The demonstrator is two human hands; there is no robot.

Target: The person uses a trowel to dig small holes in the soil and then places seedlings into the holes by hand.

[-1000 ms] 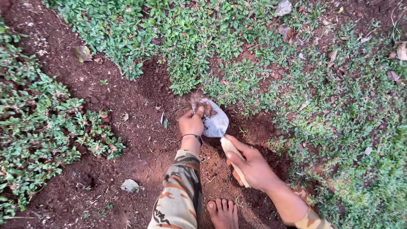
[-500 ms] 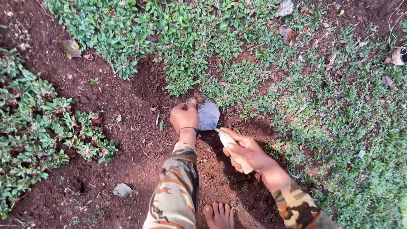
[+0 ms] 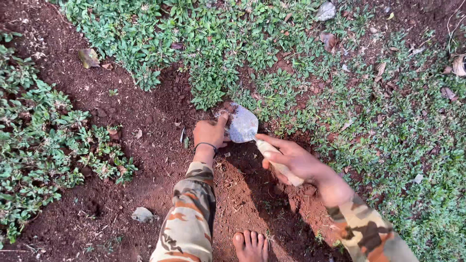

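Looking straight down at a patch of reddish-brown soil [image 3: 145, 145] ringed by low green groundcover [image 3: 272, 53], which fills the top and right side and also bunches up along the left edge. The right hand [image 3: 296, 162] is wrapped tight around the pale handle of a trowel [image 3: 245, 127], fingers closed on it, and the grey metal blade points up and left, dirty with soil, right where the bare dirt meets the plants near the middle of the patch. The left hand [image 3: 210, 133] is just beside the blade on its left, touching it as far as I can see, fingers curled down into the dirt at the plants' edge, maybe pinching something there, but I can't tell if it's really gripping anything. There's a thin dark band around that wrist. Both arms are in camo sleeves [image 3: 189, 218] coming in from the bottom edge. A bare foot [image 3: 250, 245] sits on the soil at the bottom, between the two arms. A small grey stone [image 3: 141, 214] lies on the dirt toward the lower left, well apart from the hands, and a dry brown leaf [image 3: 88, 57] sits near the upper left. Another pale stone [image 3: 325, 10] is up at the top edge in the plants.
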